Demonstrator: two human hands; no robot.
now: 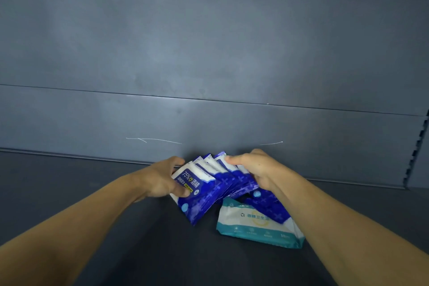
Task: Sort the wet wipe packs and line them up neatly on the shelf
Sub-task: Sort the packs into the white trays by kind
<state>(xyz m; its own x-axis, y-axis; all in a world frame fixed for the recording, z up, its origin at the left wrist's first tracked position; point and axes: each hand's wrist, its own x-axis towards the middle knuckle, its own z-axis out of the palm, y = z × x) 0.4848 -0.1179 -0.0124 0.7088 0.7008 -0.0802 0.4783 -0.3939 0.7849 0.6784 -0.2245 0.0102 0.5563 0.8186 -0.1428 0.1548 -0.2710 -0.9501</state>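
Dark shelf [92,193]: left hand [162,181] and right hand [257,169] both grip blue packs [209,183], squaring fanned row; teal pack [257,225] lies apart, sorted aside.

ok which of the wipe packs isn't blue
The teal and white pack, lying flat on the shelf under the right forearm. The others are blue packs, fanned upright between the left hand and right hand.

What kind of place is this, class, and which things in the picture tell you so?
Probably a shop aisle. A bare grey metal shelf with a slotted upright at its right looks like retail shelving, and both hands hold a fan of identical blue packs beside a teal pack.
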